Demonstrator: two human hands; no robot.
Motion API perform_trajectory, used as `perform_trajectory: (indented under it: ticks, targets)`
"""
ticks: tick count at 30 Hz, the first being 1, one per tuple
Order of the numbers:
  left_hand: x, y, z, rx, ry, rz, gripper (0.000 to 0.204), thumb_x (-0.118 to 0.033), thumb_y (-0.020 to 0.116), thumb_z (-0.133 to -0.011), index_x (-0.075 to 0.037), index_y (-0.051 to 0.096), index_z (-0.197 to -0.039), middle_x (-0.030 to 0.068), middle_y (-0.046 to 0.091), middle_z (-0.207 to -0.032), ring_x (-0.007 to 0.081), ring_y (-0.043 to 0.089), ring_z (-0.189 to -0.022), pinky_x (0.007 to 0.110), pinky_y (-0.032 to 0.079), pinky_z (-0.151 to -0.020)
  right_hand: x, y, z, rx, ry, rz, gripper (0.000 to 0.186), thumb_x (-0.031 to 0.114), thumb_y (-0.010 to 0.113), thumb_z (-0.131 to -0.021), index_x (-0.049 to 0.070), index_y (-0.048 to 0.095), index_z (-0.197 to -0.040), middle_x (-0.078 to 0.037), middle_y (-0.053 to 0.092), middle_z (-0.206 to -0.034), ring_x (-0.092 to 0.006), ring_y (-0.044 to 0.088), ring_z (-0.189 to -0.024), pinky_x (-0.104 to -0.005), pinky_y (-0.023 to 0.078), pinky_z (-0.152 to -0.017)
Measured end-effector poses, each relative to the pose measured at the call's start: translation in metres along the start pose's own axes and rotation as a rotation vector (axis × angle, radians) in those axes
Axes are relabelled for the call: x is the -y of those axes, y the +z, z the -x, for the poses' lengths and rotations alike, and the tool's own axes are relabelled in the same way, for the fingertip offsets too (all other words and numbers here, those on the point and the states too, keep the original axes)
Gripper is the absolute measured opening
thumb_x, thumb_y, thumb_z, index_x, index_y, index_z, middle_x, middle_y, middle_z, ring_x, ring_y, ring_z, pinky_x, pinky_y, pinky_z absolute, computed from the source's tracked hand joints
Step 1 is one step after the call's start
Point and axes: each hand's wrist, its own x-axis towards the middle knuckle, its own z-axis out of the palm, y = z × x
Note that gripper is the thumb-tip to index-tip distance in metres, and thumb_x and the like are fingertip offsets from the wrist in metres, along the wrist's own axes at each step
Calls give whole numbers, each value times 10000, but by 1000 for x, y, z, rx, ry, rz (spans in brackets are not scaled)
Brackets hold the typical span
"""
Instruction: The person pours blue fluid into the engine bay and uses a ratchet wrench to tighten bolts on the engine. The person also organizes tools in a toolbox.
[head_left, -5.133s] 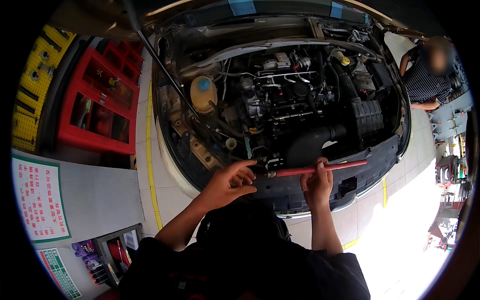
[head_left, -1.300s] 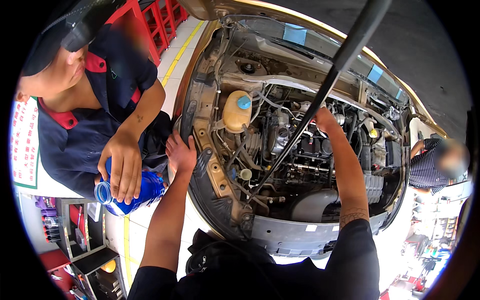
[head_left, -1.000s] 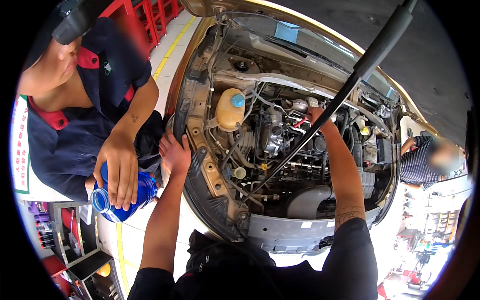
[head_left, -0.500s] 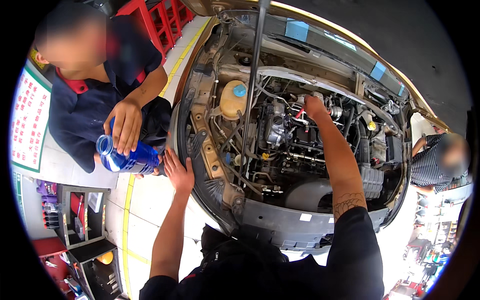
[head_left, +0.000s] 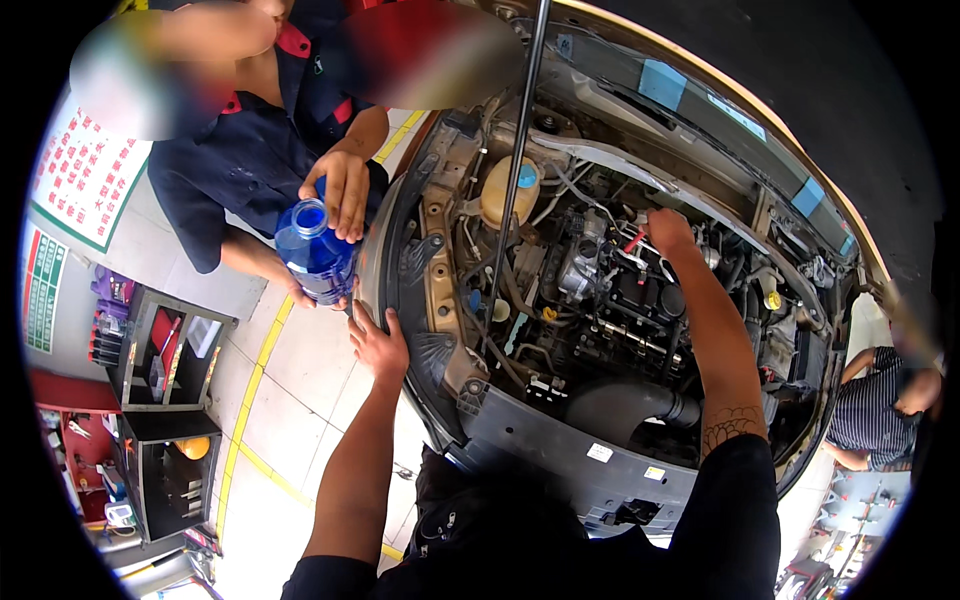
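Note:
My left hand [head_left: 380, 345] is held out at the car's side, fingers apart, its fingertips just below a clear blue bottle [head_left: 315, 262]. I cannot tell whether they touch it. The bottle is uncapped and tilted, and a co-worker's hands [head_left: 346, 195] hold it. Over the engine [head_left: 630, 290], my right hand [head_left: 668, 232] is closed, with its fingertips mostly hidden. Beside those fingers a thin red piece [head_left: 634, 242] shows among the engine parts. What my right hand grips cannot be made out.
A prop rod [head_left: 525, 120] rises beside the yellowish coolant tank [head_left: 508, 195]. The raised hood [head_left: 800, 60] hangs overhead. A co-worker [head_left: 270, 150] stands at the left, another person [head_left: 880, 410] at the far right. Black shelving [head_left: 165, 460] stands at the lower left.
The co-worker's bottle has moved right and tipped more upright. My left hand stays close below it. The view has shifted; my right hand remains over the engine.

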Motion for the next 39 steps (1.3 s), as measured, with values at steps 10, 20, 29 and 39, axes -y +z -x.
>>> perform_trajectory:
  ticks: [10, 20, 29, 39]
  targets:
    - [-3, -4, 4, -29, 8, -15, 788, -567, 508, -1033, -166, 253, -1662, 264, 392, -1569, 469, 442, -1385, 593, 407, -1095, 6, -20, 5, 33, 7, -53, 374, 369, 700, -947, 33, 687, -1110, -237, 734, -1065, -421, 703, -1032, -531, 567, -896]
    - [-2, -2, 0, 21, -11, -27, 830, -553, 527, -1017, -147, 217, -1671, 282, 364, -1589, 471, 420, -1411, 604, 397, -1108, -7, -8, -6, 87, 23, -68, 433, 418, 627, -1006, 1, 743, -995, -249, 727, -985, -453, 699, -973, -537, 565, -880]
    - [-10, -9, 5, 19, -8, -29, 785, -554, 532, -1011, -110, 331, -1626, 289, 368, -1585, 460, 423, -1419, 559, 398, -1131, -22, 20, -14, -51, -65, -81, 322, 333, 675, -967, 21, 738, -919, -247, 719, -924, -466, 694, -934, -546, 567, -845]
    - [-6, -20, 8, 28, -22, -33, 770, -562, 513, -1018, -78, 364, -1598, 277, 364, -1600, 456, 419, -1426, 550, 407, -1128, -21, 36, -28, -103, -48, -115, 303, 317, 663, -974, 23, 731, -962, -255, 719, -1026, -466, 691, -976, -559, 564, -862]
